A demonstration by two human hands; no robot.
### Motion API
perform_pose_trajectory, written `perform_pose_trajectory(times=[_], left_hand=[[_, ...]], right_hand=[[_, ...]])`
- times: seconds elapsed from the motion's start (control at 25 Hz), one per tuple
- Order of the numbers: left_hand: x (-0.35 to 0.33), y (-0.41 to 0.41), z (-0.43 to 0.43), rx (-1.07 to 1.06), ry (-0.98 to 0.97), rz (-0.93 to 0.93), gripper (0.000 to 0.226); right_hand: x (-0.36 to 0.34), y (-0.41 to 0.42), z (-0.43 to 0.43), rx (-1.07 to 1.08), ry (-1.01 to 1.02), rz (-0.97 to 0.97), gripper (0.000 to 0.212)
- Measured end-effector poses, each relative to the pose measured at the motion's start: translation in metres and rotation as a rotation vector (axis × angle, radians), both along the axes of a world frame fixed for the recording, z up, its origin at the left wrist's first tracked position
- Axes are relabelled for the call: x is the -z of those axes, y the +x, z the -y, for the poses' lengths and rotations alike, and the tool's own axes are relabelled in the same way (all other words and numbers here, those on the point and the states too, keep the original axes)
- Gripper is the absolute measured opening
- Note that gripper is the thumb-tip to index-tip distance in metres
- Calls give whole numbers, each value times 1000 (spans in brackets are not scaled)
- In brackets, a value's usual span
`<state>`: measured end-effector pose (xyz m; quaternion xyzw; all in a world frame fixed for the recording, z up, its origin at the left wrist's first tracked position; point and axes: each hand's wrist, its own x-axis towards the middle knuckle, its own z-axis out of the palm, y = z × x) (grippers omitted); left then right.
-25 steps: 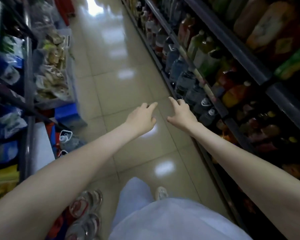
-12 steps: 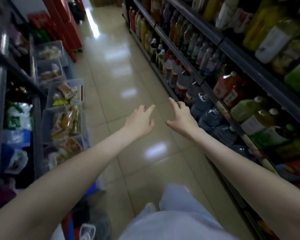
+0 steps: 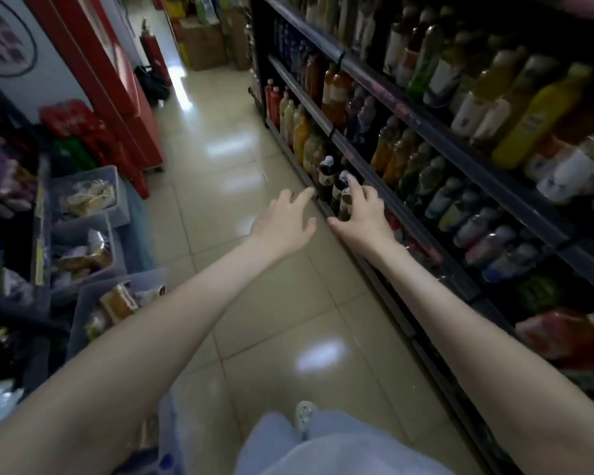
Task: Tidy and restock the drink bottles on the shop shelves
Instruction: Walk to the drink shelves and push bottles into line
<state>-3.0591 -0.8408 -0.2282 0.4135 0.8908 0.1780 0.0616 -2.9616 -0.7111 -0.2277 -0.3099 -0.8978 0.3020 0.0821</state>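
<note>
Two bare hands reach forward over the aisle floor [image 3: 240, 186] in the head view, both spread and empty: the left hand [image 3: 282, 224] hangs over the tiles just off the front edge of the bottom shelf [image 3: 326, 209], while the right hand [image 3: 360, 214] is at that edge with its fingers [image 3: 354, 186] around or against the dark bottles [image 3: 336, 190], contact unclear. The bottles stand upright, long axis vertical, ahead and to the right of both hands, so the right hand is plainly nearer and looks the better placed to grasp first.
</note>
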Motion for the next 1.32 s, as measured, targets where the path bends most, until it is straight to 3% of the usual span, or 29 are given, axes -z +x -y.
perform_pose_trajectory(times=[0.16,0.52,0.96,1.16,1.32], left_hand=[[-4,-141,-59,117,52,29,59],[-28,-431,-225,472,119,-140,58],[-48,-625,-455,778,208,-165,57],[-83,-687,-523,834,416,-180,57],[-130,-729,-572,972,682,-250,55]], right_hand=[[-8,-142,-50,76,6,-19,83],[-36,-395,-175,447,62,-64,78],[-68,-577,-352,709,170,-185,79],[-93,-638,-399,766,272,-219,77],[-126,-672,-419,820,400,-418,69]])
